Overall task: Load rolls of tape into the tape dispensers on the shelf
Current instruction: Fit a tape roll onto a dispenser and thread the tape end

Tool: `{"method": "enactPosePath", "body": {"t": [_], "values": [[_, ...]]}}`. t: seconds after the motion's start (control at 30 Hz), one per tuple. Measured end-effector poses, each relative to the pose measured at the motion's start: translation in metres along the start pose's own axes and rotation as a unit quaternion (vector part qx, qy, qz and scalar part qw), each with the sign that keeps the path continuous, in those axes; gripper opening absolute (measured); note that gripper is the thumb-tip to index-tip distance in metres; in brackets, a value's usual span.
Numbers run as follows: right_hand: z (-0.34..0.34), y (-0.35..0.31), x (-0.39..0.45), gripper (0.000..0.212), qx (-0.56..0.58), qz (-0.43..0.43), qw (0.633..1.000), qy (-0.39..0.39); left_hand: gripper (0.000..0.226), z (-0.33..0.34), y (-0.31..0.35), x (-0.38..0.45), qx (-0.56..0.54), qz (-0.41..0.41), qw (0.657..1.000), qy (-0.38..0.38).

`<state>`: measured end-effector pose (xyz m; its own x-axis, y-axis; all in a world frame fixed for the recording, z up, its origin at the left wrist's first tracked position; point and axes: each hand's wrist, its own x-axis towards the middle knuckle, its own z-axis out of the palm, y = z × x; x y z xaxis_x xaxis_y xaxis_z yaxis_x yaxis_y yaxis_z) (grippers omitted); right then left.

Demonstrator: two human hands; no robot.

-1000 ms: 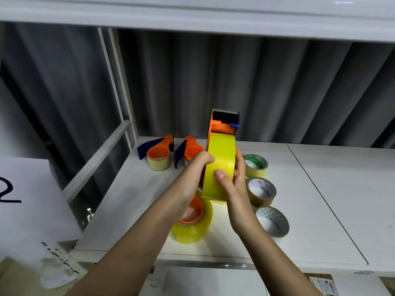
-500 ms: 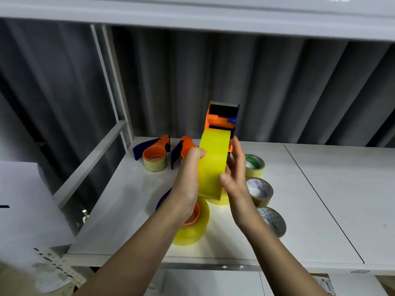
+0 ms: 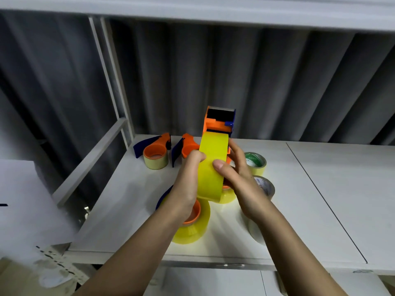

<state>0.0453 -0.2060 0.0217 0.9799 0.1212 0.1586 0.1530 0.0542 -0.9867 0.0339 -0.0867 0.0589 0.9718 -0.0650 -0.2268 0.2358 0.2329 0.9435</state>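
Holding a yellow roll [image 3: 211, 165] on an orange dispenser [image 3: 220, 122] above the shelf [image 3: 320, 189].
Our left hand [image 3: 188, 184] and right hand [image 3: 237, 178] curl their fingers round the roll from either side.

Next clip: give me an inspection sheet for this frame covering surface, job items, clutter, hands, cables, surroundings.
Surface: white shelf, seam on the right.
Job's things: yellow tape roll in the orange dispenser, held above the shelf; two dispensers at back left; another loaded dispenser near the front; loose rolls on the right.
Clutter: nothing seen.
Grippers: left hand and right hand grip the yellow roll.
Cables: nothing seen.
Surroundings: grey corrugated wall; white paper at left.
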Motion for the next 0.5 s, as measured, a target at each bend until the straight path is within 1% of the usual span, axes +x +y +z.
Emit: {"method": "enactPosePath", "body": {"t": [0.07, 0.1, 0.2, 0.27, 0.33, 0.37, 0.47, 0.5], "values": [[0.0019, 0.0002, -0.0007, 0.086, -0.01, -0.023, 1.0, 0.004, 0.067, -0.0007, -0.0002, 0.0011, -0.003, 0.001, 1.0, -0.005], [0.0019, 0.0009, -0.001, 0.088, -0.007, -0.03, 1.0, 0.005, 0.069, -0.0007, 0.0002, 0.0009, -0.003, 0.005, 1.0, -0.006], [0.0021, 0.0004, -0.0019, 0.086, -0.006, -0.047, 0.999, 0.003, 0.07, -0.0008, 0.0005, 0.0008, -0.002, 0.006, 1.0, -0.002], [0.0015, 0.0015, -0.0018, 0.089, -0.028, -0.053, 0.998, 0.007, 0.069, -0.0005, 0.0023, -0.0001, -0.003, 0.009, 1.0, -0.002], [-0.0001, 0.0041, -0.0013, 0.093, -0.056, -0.069, 0.996, 0.015, 0.074, -0.0004, 0.0046, -0.0006, -0.001, 0.011, 1.0, -0.008], [-0.0006, 0.005, -0.0009, 0.095, -0.068, -0.078, 0.994, 0.016, 0.071, -0.0003, 0.0063, -0.0013, 0.004, 0.012, 1.0, -0.012], [-0.0027, 0.0067, 0.0002, 0.099, -0.099, -0.103, 0.99, 0.011, 0.039, -0.003, 0.0073, 0.0002, 0.021, 0.029, 0.999, -0.033], [-0.0036, 0.007, 0.0004, 0.102, -0.111, -0.109, 0.988, 0.009, 0.04, -0.004, 0.0071, 0.0007, 0.022, 0.031, 0.998, -0.048]]}}
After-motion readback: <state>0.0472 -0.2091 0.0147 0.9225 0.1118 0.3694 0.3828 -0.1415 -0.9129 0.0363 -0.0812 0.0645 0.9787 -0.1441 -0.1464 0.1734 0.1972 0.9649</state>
